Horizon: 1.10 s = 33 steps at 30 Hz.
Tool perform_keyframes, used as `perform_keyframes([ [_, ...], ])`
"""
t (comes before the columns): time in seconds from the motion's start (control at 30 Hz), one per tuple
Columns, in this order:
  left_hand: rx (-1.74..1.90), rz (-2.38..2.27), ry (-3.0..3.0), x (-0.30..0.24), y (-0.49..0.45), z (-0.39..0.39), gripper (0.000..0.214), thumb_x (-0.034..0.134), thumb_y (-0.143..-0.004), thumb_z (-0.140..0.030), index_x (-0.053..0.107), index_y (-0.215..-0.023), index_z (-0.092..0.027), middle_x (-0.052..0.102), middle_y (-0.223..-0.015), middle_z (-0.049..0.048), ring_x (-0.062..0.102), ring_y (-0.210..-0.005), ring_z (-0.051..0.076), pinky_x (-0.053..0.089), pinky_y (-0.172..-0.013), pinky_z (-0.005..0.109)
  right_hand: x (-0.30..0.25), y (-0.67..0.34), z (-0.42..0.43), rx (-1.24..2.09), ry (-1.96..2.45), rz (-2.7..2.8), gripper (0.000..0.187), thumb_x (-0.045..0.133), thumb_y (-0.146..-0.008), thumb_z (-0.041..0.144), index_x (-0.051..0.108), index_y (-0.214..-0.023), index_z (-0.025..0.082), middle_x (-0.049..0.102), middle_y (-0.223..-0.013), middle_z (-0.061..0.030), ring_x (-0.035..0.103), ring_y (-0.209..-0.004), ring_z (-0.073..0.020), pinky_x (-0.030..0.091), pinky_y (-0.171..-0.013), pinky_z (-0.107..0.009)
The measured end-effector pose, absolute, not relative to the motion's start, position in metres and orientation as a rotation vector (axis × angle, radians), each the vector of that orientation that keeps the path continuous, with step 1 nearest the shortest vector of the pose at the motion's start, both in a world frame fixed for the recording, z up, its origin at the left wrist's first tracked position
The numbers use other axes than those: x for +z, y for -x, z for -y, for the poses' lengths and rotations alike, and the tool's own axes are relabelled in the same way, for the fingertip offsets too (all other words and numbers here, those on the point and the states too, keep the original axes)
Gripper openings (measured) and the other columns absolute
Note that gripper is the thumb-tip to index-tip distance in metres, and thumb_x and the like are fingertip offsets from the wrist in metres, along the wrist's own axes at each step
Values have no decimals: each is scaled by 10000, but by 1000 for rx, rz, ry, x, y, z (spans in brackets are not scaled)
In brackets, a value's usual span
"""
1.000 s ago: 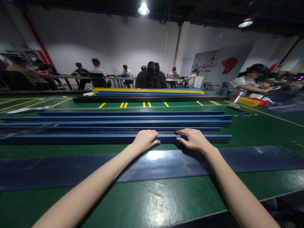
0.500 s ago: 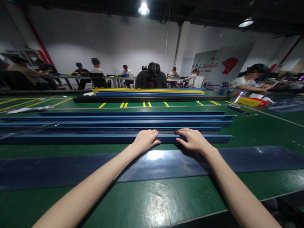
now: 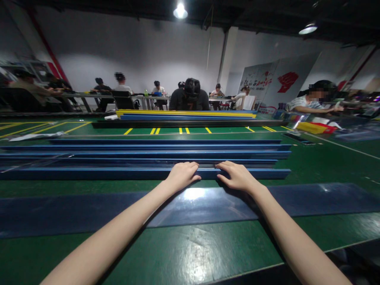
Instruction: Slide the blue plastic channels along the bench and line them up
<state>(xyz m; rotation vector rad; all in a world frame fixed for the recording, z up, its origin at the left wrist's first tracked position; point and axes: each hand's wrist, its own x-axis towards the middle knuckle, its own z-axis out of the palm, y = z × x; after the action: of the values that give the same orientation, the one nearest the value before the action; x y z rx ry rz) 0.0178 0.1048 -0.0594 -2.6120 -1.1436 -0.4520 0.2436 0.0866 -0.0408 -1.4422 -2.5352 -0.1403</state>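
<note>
A long blue plastic channel strip [image 3: 97, 174] lies crosswise on the green table, nearest me in a row of several such strips. My left hand [image 3: 184, 173] grips it near the middle, fingers over the top edge and thumb on the near side. A short way to the right, my right hand [image 3: 237, 174] clasps the same strip in the same manner. The fingertips of both hands are partly hidden behind its edge. Between me and the strip, a flat, clear bluish plastic sheet [image 3: 208, 208] lies under my forearms.
More blue strips [image 3: 178, 147] lie parallel just beyond. Farther off are a black bar [image 3: 190, 123] and a yellow strip [image 3: 184, 114], with a person [image 3: 190, 95] behind them. A phone [image 3: 298, 138] and a yellow-red packet [image 3: 316, 127] lie at the right.
My right hand has slid slightly left along the strip, closer to my left hand. My left hand and the strip have stayed in place.
</note>
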Motion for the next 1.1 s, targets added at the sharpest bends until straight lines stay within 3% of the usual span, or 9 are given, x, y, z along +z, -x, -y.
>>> perform_keyframes([
  [0.37,-443,1151,2615,-55,-19,-103,245,532,-786,-406,510,-884,-182,620,-933,24,587,-871,181,447,-696,262,-40,-245,-87,-164,1413,2515,342,433,-812,347,577,-1071,175,580,-1126,-79,528,-1018,-197,393,-851,-289],
  [1.1,-423,1394,2623,-46,-20,-100,329,543,-752,-486,484,-827,-171,629,-828,49,600,-756,202,405,-590,258,-42,-248,-92,-206,1445,2506,311,444,-828,355,605,-1020,169,612,-1069,-81,563,-964,-198,419,-762,-250],
])
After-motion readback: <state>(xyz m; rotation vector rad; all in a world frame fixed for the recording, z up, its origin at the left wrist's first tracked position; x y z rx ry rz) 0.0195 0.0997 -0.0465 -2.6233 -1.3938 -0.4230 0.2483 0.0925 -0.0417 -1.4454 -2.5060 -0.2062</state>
